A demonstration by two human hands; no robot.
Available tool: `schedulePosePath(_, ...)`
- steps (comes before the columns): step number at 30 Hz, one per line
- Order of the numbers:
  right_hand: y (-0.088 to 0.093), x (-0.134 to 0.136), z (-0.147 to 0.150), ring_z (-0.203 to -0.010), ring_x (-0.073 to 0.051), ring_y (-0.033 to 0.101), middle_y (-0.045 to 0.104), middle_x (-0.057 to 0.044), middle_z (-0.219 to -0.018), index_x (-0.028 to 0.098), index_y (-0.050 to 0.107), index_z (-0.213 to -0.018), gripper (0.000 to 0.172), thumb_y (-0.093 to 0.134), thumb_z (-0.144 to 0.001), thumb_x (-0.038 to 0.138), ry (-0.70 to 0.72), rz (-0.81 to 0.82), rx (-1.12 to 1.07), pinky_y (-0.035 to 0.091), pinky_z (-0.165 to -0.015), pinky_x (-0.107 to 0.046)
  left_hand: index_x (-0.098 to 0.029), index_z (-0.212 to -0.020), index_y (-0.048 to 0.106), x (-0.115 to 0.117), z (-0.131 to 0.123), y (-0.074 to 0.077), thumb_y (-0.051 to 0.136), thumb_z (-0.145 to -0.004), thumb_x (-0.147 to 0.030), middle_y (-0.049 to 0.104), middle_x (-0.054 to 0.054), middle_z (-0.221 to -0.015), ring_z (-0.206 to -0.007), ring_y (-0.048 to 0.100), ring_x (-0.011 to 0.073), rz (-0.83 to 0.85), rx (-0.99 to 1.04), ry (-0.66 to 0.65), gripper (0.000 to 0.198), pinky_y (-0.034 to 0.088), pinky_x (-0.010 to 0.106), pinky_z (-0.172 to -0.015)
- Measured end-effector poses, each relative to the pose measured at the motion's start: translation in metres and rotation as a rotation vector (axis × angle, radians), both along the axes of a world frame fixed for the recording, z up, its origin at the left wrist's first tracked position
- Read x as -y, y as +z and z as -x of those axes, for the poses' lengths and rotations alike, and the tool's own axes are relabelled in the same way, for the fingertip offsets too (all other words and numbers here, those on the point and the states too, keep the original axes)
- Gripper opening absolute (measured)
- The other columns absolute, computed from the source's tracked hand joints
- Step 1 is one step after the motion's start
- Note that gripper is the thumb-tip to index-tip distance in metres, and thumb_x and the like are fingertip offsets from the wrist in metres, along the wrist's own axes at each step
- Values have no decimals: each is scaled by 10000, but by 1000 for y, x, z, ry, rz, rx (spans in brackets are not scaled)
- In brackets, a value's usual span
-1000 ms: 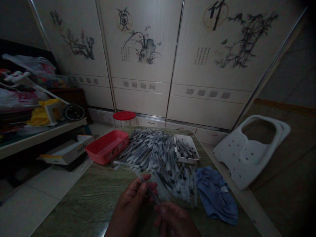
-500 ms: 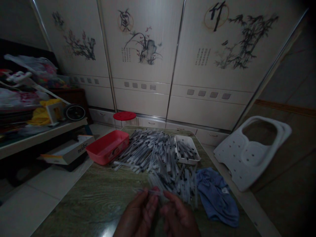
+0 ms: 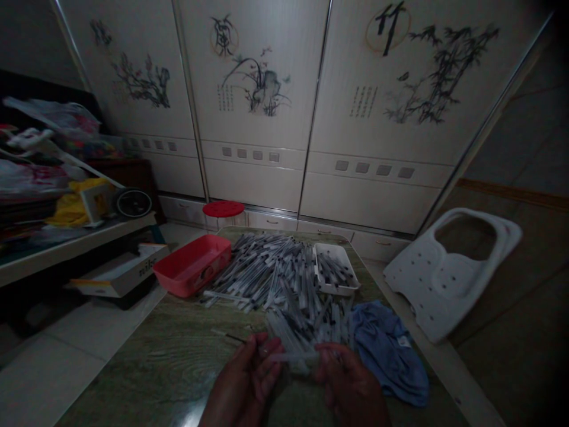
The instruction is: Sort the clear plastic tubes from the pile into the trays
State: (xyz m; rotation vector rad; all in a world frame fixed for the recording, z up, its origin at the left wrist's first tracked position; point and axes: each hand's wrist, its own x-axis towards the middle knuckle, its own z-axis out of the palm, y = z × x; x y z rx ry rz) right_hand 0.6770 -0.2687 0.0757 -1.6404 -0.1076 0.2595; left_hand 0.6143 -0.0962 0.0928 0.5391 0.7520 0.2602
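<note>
Over the near part of the table (image 3: 146, 356) my left hand (image 3: 244, 379) pinches a thin pen refill (image 3: 235, 338), whose dark end sticks out to the left of the fingers. My right hand (image 3: 351, 379) has its fingers closed on a translucent pen barrel (image 3: 296, 356). The barrel lies nearly level, and its left end reaches toward my left fingertips; whether it touches them I cannot tell. Just beyond my hands spreads a heap of clear and dark pens (image 3: 271, 267), with a nearer bunch of tubes (image 3: 288, 329) in front of it.
A red plastic basket (image 3: 191, 270) stands left of the heap. At the right, a white tray (image 3: 340, 287) holds several pens, and a blue cloth (image 3: 391, 356) lies nearer. A red stool (image 3: 223, 209) stands behind the table, a folded white chair (image 3: 448, 279) to the right.
My hands have drawn apart, the right one moving right with the barrel. The dark-ended refill now shows separately in my left fingers. Heap and containers stay put.
</note>
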Motion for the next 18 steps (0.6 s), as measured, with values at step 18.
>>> schedulePosePath(18, 10, 29, -55, -1140, -313, 716, 758, -136, -1276, 173, 672, -1376, 648, 575, -905, 608, -52, 324, 228, 548, -976, -418, -227, -1347, 604, -12, 4, 17, 366, -1023, -428, 765, 154, -1283, -1159, 721, 333, -1602, -577, -678, 449, 494, 429, -900)
